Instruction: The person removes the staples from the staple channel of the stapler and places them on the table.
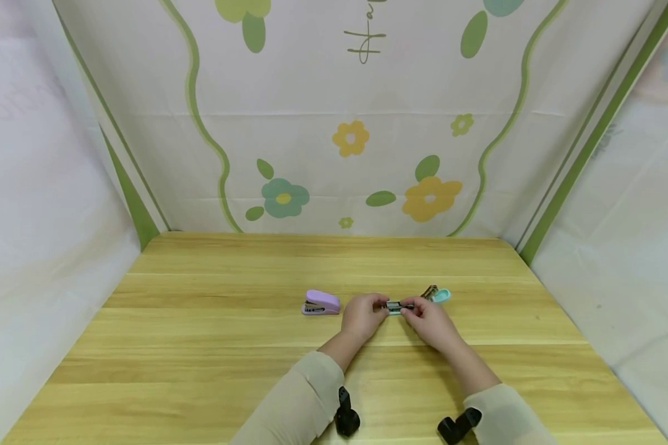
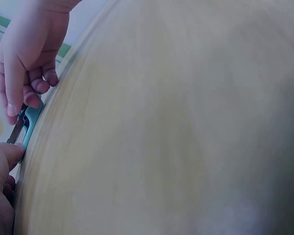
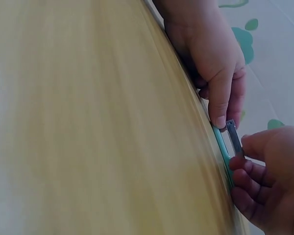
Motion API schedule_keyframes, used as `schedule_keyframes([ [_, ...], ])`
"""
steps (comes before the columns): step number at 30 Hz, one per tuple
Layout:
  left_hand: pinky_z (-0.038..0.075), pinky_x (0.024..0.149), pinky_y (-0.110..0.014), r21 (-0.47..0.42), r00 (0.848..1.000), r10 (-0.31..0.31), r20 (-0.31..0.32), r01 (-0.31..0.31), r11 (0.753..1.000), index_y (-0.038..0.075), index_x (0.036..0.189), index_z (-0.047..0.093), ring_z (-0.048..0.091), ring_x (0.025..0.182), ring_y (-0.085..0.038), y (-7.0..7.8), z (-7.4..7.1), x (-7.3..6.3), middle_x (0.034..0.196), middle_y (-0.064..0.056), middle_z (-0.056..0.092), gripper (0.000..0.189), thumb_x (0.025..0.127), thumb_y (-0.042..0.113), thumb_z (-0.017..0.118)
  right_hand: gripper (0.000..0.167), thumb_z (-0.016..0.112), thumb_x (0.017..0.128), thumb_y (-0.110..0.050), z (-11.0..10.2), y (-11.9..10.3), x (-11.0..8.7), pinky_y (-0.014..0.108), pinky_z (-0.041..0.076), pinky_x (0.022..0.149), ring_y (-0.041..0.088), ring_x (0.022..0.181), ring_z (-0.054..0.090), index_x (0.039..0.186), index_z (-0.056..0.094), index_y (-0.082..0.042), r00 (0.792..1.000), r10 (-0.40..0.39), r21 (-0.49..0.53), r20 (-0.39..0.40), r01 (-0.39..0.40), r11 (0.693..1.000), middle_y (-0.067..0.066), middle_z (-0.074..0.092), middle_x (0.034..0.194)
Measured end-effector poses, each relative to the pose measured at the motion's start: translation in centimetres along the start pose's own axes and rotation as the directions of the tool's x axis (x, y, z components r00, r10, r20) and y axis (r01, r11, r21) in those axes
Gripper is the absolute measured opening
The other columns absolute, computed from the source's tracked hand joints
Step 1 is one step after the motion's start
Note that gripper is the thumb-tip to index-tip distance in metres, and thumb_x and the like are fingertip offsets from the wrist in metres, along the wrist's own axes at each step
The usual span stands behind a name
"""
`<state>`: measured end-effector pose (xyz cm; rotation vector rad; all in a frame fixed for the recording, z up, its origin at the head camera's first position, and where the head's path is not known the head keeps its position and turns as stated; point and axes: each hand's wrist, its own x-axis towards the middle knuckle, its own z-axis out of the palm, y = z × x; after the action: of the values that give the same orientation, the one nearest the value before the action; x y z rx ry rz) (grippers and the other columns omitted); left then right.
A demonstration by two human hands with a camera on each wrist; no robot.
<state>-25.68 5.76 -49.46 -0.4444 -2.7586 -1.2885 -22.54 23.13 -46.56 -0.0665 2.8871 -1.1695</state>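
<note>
A teal stapler [image 1: 441,296] lies opened out near the middle of the table, its cover swung up to the right and its metal staple channel [image 1: 395,306] exposed. My left hand [image 1: 363,316] grips the left end of the stapler between thumb and fingers. From the other side, my right hand [image 1: 431,321] pinches the channel near the hinge. In the right wrist view the metal channel [image 3: 235,139] stands at an angle over the teal base [image 3: 221,142]. The left wrist view shows the teal base [image 2: 33,117] between both hands, partly hidden by fingers.
A purple stapler [image 1: 320,303] sits just left of my left hand. The wooden table [image 1: 200,346] backs onto a white cloth [image 1: 312,93] printed with flowers, and pale cloth hangs on both sides. Black wrist mounts [image 1: 347,420] sit at the sleeves.
</note>
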Motion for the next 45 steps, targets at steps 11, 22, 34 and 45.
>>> schedule_keyframes([
  [11, 0.055, 0.082, -0.026, 0.001, 1.0, 0.018, -0.006, -0.018, 1.0, 0.017, 0.109, 0.075, 0.068, 0.093, -0.011, 0.0, -0.1, -0.1, 0.101, 0.004, 0.075, 0.021, 0.088, 0.02, 0.073, 0.025, 0.06, 0.097, -0.023, 0.5, -1.3, 0.0, 0.026, 0.035, 0.051, 0.014, 0.056, 0.043, 0.114, 0.068, -0.007, 1.0, 0.008, -0.127, -0.02, -0.011, 0.992, 0.001, 0.052, 0.064],
  [22, 0.054, 0.082, -0.026, -0.004, 1.0, 0.0, -0.003, 0.0, 1.0, 0.018, 0.109, 0.075, 0.068, 0.094, -0.01, 0.0, -0.1, 0.0, 0.101, 0.005, 0.075, 0.021, 0.088, 0.021, 0.073, 0.027, 0.061, 0.097, -0.024, 0.8, -0.8, 0.4, 0.021, 0.033, 0.046, 0.011, 0.052, 0.04, 0.116, 0.067, -0.006, 0.997, 0.079, 0.049, -0.025, -0.078, 0.996, -0.001, 0.047, 0.061],
  [34, 0.055, 0.081, -0.025, -0.011, 1.0, 0.001, -0.008, -0.001, 1.0, 0.017, 0.108, 0.075, 0.069, 0.095, -0.011, 0.0, 0.0, 0.0, 0.102, 0.005, 0.076, 0.02, 0.088, 0.02, 0.074, 0.018, 0.066, 0.093, -0.023, 1.5, -0.6, 1.0, 0.022, 0.035, 0.047, 0.012, 0.054, 0.043, 0.104, 0.067, -0.009, 0.989, 0.086, 0.085, -0.12, -0.076, 0.993, -0.001, 0.05, 0.061],
  [45, 0.055, 0.082, -0.026, 0.012, 1.0, 0.012, -0.01, -0.012, 1.0, 0.017, 0.108, 0.075, 0.068, 0.094, -0.011, 0.1, -0.1, -0.1, 0.1, 0.005, 0.075, 0.02, 0.088, 0.021, 0.074, 0.029, 0.062, 0.097, -0.022, 1.5, -0.9, 0.9, 0.023, 0.034, 0.048, 0.012, 0.055, 0.042, 0.122, 0.067, -0.008, 0.993, 0.074, 0.04, -0.088, -0.071, 0.997, 0.0, 0.05, 0.062],
])
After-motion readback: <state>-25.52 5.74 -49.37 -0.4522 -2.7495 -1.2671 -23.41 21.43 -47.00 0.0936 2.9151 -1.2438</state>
